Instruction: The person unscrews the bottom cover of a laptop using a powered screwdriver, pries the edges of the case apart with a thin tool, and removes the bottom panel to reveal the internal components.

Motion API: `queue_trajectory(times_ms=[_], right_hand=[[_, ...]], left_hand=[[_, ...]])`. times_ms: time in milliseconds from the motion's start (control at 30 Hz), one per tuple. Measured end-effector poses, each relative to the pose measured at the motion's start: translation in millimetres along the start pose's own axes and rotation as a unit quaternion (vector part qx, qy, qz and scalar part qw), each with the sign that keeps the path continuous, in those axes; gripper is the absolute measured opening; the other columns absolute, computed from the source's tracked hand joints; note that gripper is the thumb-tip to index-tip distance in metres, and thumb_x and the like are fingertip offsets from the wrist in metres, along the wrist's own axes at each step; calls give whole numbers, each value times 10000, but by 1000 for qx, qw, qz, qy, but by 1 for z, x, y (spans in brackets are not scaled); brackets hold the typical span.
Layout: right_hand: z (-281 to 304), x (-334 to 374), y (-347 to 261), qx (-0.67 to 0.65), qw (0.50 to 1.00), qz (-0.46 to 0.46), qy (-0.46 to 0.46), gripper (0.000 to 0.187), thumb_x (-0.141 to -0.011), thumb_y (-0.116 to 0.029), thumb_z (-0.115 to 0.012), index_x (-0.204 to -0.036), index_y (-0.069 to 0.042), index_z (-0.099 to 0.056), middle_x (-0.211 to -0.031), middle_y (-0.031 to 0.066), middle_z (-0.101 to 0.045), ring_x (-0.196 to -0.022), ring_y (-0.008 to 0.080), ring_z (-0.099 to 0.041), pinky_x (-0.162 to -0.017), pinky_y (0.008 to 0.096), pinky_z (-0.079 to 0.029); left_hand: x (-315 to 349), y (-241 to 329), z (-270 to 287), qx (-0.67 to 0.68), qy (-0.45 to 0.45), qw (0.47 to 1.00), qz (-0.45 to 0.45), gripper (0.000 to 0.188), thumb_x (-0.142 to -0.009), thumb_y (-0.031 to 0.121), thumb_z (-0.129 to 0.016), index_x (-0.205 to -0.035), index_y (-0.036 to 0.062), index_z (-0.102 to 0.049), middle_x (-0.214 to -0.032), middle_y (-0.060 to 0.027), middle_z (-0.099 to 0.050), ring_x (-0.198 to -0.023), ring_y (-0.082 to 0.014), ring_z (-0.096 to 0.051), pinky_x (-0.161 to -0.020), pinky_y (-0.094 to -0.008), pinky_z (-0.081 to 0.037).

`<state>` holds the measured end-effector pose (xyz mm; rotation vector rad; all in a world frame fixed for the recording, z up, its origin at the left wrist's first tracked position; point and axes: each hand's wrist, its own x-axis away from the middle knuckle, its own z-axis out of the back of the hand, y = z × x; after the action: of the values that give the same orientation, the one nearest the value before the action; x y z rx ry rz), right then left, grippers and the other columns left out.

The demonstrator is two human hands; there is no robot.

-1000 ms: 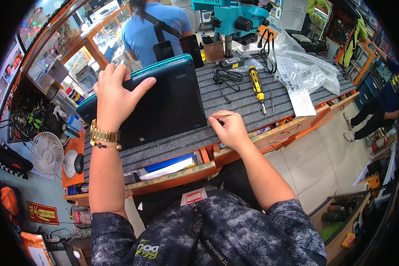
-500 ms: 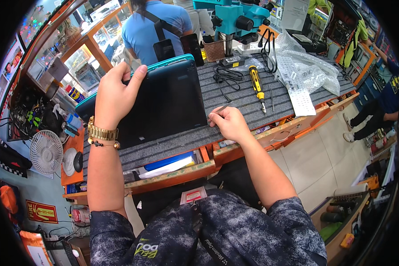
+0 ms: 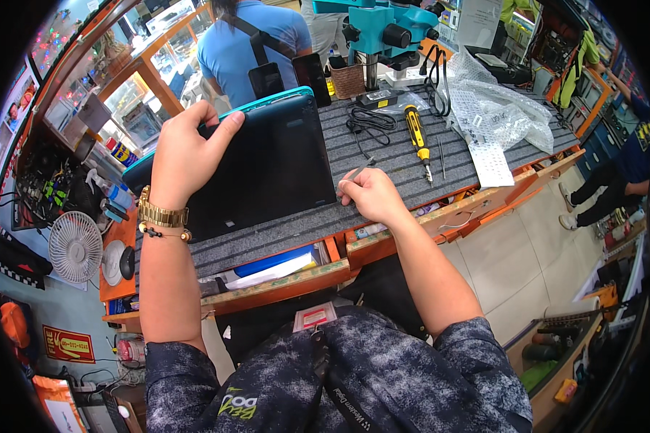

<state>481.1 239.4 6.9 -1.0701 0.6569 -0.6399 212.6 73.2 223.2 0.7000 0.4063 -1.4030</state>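
In the head view, a flat dark device (image 3: 267,169) with a teal edge (image 3: 282,94) is left of centre in the frame, over a grey striped mat (image 3: 271,237). Its broad dark face shows, and a small pale label (image 3: 230,223) sits near its lower edge; whether its far edge is raised off the mat cannot be told.

The left hand (image 3: 195,155) grips the device's upper edge: the thumb lies along the dark face and the other fingers bend over the teal edge, partly hidden. A gold watch (image 3: 164,211) circles this wrist. The right hand (image 3: 372,195), near the middle of the frame, is beside the device's lower right corner, its fingers closed in a pinch around a thin grey tool (image 3: 360,170); whether the tool touches the device cannot be made out.

Right of centre, a yellow and black screwdriver (image 3: 417,137) lies beside thin metal tweezers (image 3: 441,157), with a coiled black cable (image 3: 372,124) to the left of them. Clear bubble wrap (image 3: 516,119) spreads at the upper right, and a teal microscope (image 3: 390,32) stands at the top. Below the device, an open drawer (image 3: 289,284) holds a blue flat item (image 3: 271,264). A white fan (image 3: 76,247) is at the left, and a person in a blue shirt (image 3: 227,47) is at the top.
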Motion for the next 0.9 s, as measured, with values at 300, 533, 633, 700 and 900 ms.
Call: queue_trajectory(times_ms=[300, 533, 633, 700, 900], right_hand=[[-8, 25, -2, 85, 976, 176, 94, 191, -997, -129, -771, -1012, 43, -853, -1015, 199, -851, -996, 350, -818, -933, 437, -629], [-9, 23, 2, 100, 973, 185, 94, 173, -1003, -109, -786, -1009, 47, -858, -1011, 173, -865, -994, 316, -821, -911, 410, -633], [-8, 20, 0, 124, 972, 178, 88, 197, -1012, -132, -776, -991, 45, -858, -1008, 180, -863, -1002, 329, -820, -908, 411, -634], [-6, 19, -3, 106, 984, 133, 57, 249, -1016, -183, -750, -967, 46, -835, -959, 204, -842, -940, 368, -813, -867, 454, -620], [2, 8, -3, 50, 998, 43, -6, 283, -1047, -201, -705, -946, 42, -807, -827, 146, -810, -785, 270, -793, -770, 414, -601]], left_hand=[[-7, 0, -11, 1, 7, 999, 53, 633, -1128, 491, -725, -821, -42, -575, -667, -192, -524, -621, -296, -460, -624, -453, -444], [-17, -8, -20, -18, 14, 998, 64, 498, -1050, 359, -715, -809, -60, -593, -697, -251, -566, -639, -391, -573, -670, -489, -493], [-19, -6, -21, -22, 24, 997, 64, 417, -988, 300, -701, -805, -61, -604, -707, -268, -583, -660, -415, -617, -685, -498, -510], [-20, -2, -19, -26, 19, 996, 85, 392, -946, 293, -679, -805, -73, -677, -764, -318, -675, -778, -521, -714, -756, -536, -580], [-18, -4, -22, -10, 26, 997, 73, 373, -974, 274, -674, -832, -70, -650, -723, -277, -632, -679, -420, -659, -696, -494, -532]])
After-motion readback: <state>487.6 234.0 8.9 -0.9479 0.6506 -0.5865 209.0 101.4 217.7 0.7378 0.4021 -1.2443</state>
